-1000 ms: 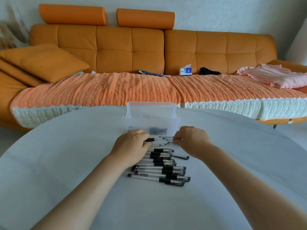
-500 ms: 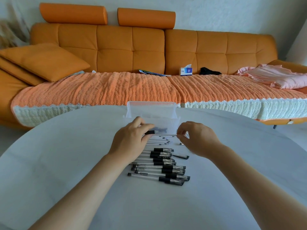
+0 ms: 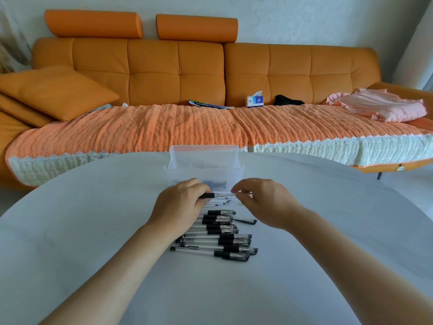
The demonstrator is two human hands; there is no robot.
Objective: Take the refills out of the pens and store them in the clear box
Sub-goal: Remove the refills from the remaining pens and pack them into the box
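We see one pen (image 3: 219, 195) held level just above the tabletop (image 3: 93, 231), right in front of the clear box (image 3: 237, 175). It is a slim stick with a black grip section and a clear, pale length beyond it. We cannot tell whether that pale part is barrel or bare refill. The left hand (image 3: 180, 207) is curled round the black end, and the right hand (image 3: 264, 200) pinches the pale end between thumb and forefinger, so both hands are clamped on the same pen, close together. We judge the step in hand to be pulling this pen apart to free its refill. The next move calls for a straight pull along the pen's length, then a short carry over the box's near wall. Nearer the person lies a row of pens (image 3: 225, 242), side by side, with thinner pieces (image 3: 218, 203) between that row and the box. Behind stands an orange sofa (image 3: 178, 73).
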